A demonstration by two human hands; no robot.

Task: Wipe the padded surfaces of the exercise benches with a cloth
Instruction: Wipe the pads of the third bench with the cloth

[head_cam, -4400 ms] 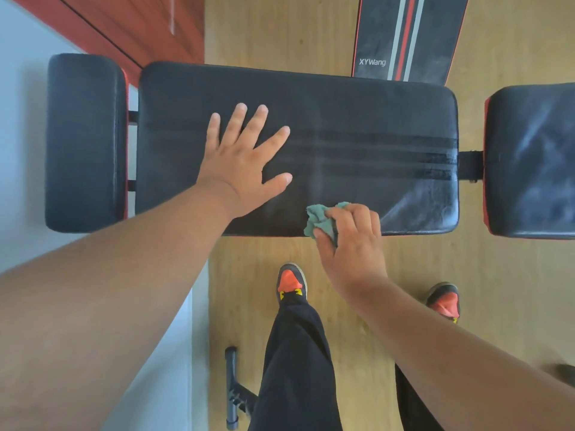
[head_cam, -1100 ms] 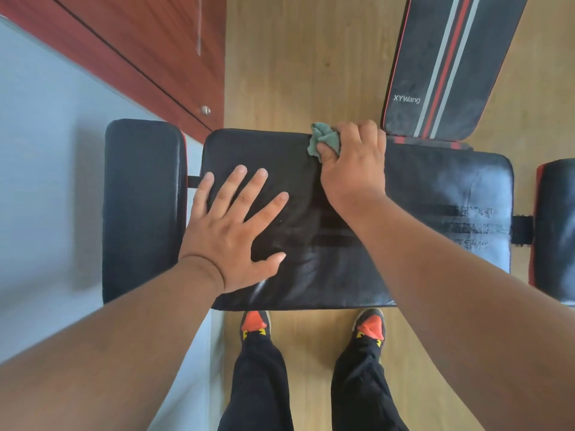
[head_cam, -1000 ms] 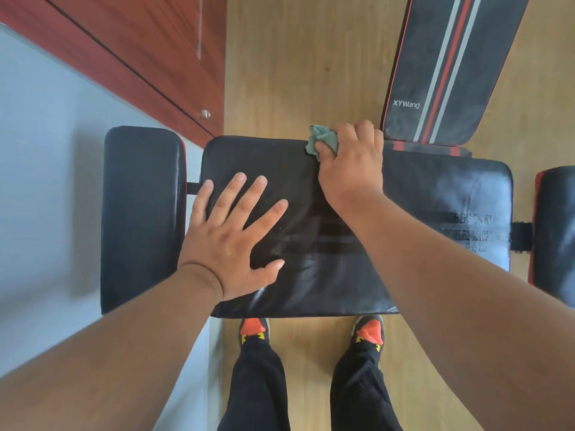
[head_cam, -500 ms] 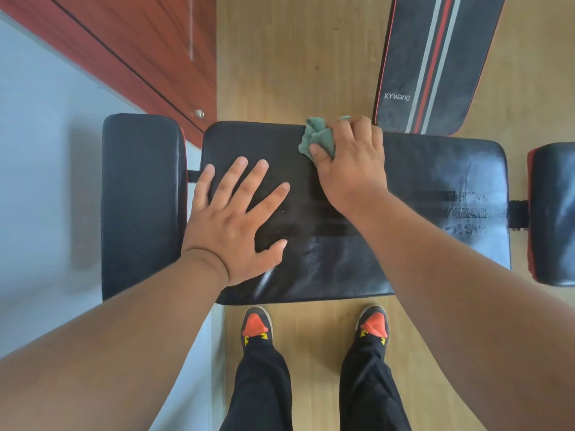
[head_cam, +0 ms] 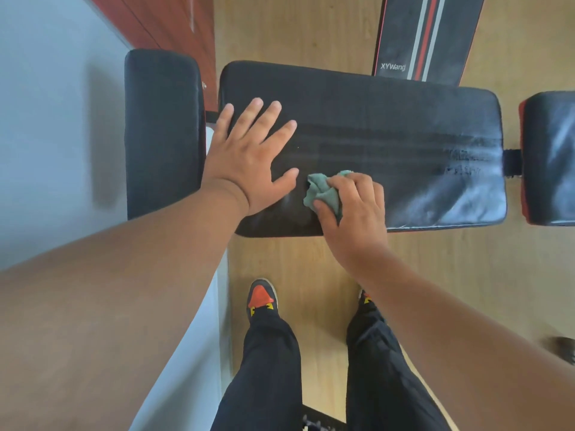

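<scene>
1. Green cloth (head_cam: 323,192) sits bunched in the right hand (head_cam: 351,209), pressed on the pad (head_cam: 389,126) near its near edge, for wiping.
2. Left hand (head_cam: 249,163) lies flat, fingers spread, probably bracing.

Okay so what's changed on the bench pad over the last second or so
The right hand has pulled the green cloth from the far edge of the long black pad back to the near edge, close to the left hand's thumb. The grip on the cloth is unchanged. The left hand stays flat on the pad.
</scene>
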